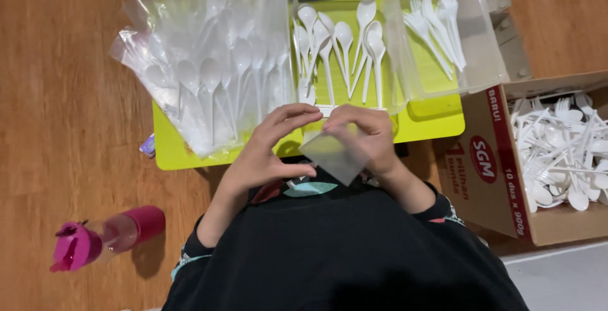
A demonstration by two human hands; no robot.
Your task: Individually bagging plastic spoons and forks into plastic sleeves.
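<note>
Both hands meet over the near edge of a lime-green tray (437,124). My right hand (367,137) pinches a small clear plastic bag (332,156) that hangs from its fingers. My left hand (272,146) curls beside it, fingertips touching the bag's top edge. Just beyond my hands, a clear plastic tub (487,64) holds white plastic spoons (342,45) on the left and white plastic forks (437,23) on the right. A pile of bagged white spoons (209,76) lies on the tray's left part.
A cardboard box (487,178) full of loose white plastic cutlery (563,152) stands at the right. A pink-capped bottle (104,238) lies on the wooden floor at the lower left. My dark sleeves and lap fill the bottom.
</note>
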